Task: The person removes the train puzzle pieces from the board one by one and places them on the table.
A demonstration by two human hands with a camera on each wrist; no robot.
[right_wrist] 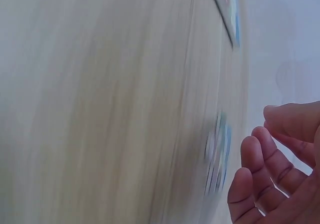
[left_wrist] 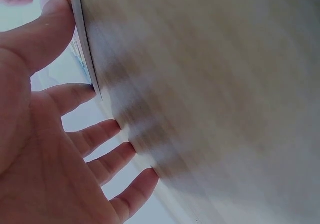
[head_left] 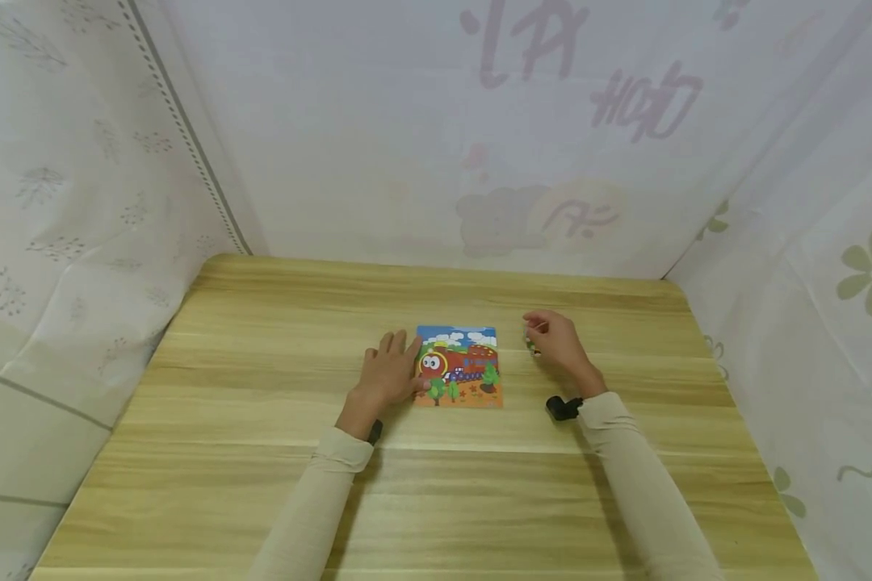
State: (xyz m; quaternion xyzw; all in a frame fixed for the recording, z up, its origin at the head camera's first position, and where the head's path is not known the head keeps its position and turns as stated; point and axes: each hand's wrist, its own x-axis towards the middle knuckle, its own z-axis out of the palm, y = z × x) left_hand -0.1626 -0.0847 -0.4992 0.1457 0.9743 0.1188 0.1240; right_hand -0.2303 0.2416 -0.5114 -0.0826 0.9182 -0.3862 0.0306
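A square flat board with a cartoon train picture [head_left: 472,363] lies on the wooden table [head_left: 436,500]. My left hand [head_left: 388,371] rests at its left edge, fingers spread and thumb on the lower left corner. In the left wrist view the thumb and index fingertip touch the board's edge, and the other fingertips rest on the table. To the right of the board, my right hand [head_left: 558,343] hovers with loosely bent fingers and nothing visible between them. Just beneath its fingertips lies a small colourful piece or pile [right_wrist: 218,156], blurred and partly hidden by the hand in the head view.
Patterned cloth walls [head_left: 378,145] stand behind the table and at both sides. A black wrist camera [head_left: 563,407] sticks out from the right wrist, and another [head_left: 375,432] shows at the left wrist.
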